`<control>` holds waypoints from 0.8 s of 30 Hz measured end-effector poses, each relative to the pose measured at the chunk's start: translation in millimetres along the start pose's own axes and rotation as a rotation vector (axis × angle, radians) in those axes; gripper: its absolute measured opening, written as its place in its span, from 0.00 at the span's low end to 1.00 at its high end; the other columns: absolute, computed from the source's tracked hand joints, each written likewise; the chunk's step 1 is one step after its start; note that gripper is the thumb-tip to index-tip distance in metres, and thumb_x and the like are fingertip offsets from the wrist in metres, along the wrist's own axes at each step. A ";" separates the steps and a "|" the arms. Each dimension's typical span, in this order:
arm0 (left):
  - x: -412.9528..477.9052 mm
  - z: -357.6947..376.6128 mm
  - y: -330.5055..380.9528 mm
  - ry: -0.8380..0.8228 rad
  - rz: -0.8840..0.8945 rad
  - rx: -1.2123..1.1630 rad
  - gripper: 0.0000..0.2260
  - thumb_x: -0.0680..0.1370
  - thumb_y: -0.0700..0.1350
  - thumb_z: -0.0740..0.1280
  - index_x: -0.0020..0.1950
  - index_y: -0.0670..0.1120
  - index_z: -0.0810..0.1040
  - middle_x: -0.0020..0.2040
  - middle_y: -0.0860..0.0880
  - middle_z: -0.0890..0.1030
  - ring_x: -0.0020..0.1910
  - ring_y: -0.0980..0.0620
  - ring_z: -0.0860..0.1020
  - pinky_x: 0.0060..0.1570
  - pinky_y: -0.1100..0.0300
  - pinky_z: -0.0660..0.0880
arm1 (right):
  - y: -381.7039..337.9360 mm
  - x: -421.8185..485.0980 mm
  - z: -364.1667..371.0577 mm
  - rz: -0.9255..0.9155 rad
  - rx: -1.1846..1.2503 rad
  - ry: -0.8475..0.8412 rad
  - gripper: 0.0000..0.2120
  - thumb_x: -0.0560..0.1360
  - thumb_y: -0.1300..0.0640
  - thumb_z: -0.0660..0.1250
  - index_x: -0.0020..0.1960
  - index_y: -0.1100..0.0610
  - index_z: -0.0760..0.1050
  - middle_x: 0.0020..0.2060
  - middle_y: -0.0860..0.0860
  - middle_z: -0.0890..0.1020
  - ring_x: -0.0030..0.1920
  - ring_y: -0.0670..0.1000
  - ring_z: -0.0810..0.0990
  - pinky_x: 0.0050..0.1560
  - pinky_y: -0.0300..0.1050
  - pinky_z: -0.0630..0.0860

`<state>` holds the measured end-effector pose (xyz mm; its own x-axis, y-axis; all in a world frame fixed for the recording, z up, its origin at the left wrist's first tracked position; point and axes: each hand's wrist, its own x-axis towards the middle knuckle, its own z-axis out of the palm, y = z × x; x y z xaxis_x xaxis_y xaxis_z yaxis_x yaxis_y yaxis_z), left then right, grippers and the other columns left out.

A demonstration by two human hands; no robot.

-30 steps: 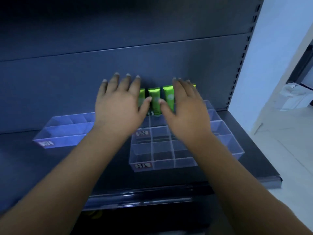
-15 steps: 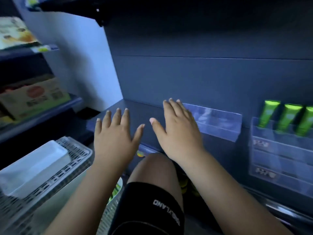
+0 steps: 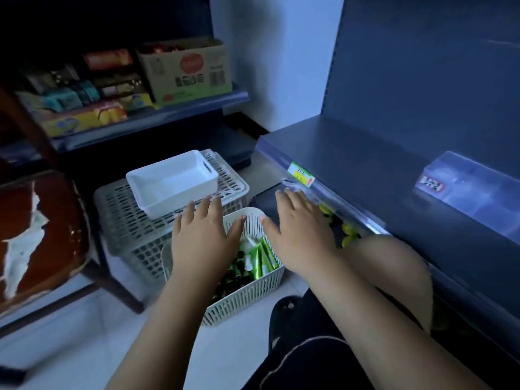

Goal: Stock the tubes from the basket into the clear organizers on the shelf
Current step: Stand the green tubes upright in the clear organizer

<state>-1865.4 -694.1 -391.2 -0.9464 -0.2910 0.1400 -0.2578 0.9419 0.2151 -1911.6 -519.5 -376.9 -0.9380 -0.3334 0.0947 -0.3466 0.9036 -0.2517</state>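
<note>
A white slotted basket (image 3: 244, 298) stands on the floor and holds several green tubes (image 3: 260, 258). My left hand (image 3: 202, 240) hovers over the basket's left side, fingers straight and spread, holding nothing. My right hand (image 3: 301, 232) is over the basket's right rim, palm down, fingers straight, also empty. One clear organizer (image 3: 472, 192) with a label shows at the right on the dark shelf (image 3: 365, 153). The organizer with the stocked tubes is out of view.
A larger grey crate (image 3: 126, 220) behind the basket carries a white tray (image 3: 171, 184). Another shelf (image 3: 146, 119) at the left holds a cardboard box (image 3: 185, 71) and snack packs. My knee (image 3: 394, 266) is at the right, under the shelf edge.
The view has swung left and down from the organizers to the floor basket. Both hands have come away from the shelf and now hover above the basket, still empty.
</note>
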 end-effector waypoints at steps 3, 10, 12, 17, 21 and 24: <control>5.2 29.0 -28.3 -0.071 -0.063 -0.021 0.33 0.81 0.68 0.53 0.79 0.49 0.64 0.78 0.48 0.69 0.79 0.42 0.62 0.76 0.44 0.60 | -4.1 17.3 33.8 0.025 0.001 -0.156 0.31 0.83 0.39 0.54 0.78 0.59 0.61 0.77 0.56 0.66 0.78 0.58 0.60 0.77 0.55 0.60; 27.4 110.7 -66.4 -0.343 -0.176 -0.036 0.27 0.82 0.65 0.55 0.68 0.45 0.73 0.68 0.43 0.77 0.69 0.39 0.71 0.70 0.42 0.68 | -9.0 67.0 100.0 0.172 0.092 -0.430 0.23 0.82 0.39 0.55 0.63 0.57 0.71 0.63 0.57 0.75 0.61 0.60 0.75 0.52 0.54 0.73; 34.2 134.9 -69.4 -0.404 -0.199 -0.051 0.27 0.82 0.65 0.55 0.67 0.44 0.74 0.67 0.43 0.77 0.69 0.39 0.72 0.70 0.41 0.68 | -7.9 78.7 123.6 0.210 0.098 -0.474 0.23 0.82 0.40 0.55 0.66 0.57 0.70 0.64 0.57 0.75 0.62 0.61 0.76 0.55 0.54 0.74; 52.1 200.5 -77.9 -0.579 -0.244 -0.052 0.30 0.82 0.65 0.54 0.72 0.45 0.71 0.69 0.43 0.76 0.69 0.39 0.73 0.68 0.40 0.70 | 1.1 100.3 185.9 0.332 0.192 -0.578 0.22 0.80 0.44 0.58 0.71 0.51 0.70 0.55 0.56 0.82 0.50 0.58 0.82 0.46 0.49 0.77; 70.6 244.9 -76.0 -0.682 -0.256 -0.036 0.30 0.82 0.64 0.55 0.75 0.45 0.68 0.70 0.43 0.76 0.70 0.40 0.73 0.71 0.40 0.67 | 12.4 112.9 226.5 0.475 0.241 -0.613 0.20 0.81 0.43 0.57 0.57 0.57 0.77 0.45 0.55 0.81 0.44 0.58 0.81 0.43 0.48 0.76; 90.1 269.3 -68.0 -0.704 -0.210 0.022 0.26 0.82 0.63 0.56 0.69 0.46 0.73 0.65 0.44 0.79 0.67 0.42 0.75 0.75 0.39 0.59 | 21.5 121.2 249.1 0.525 0.282 -0.656 0.13 0.82 0.49 0.58 0.52 0.57 0.75 0.44 0.55 0.80 0.44 0.58 0.81 0.39 0.46 0.73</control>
<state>-1985.4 -739.3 -653.5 -0.7754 -0.2958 -0.5579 -0.4439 0.8837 0.1485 -2033.1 -607.4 -610.8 -0.7580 -0.0598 -0.6495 0.2225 0.9124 -0.3437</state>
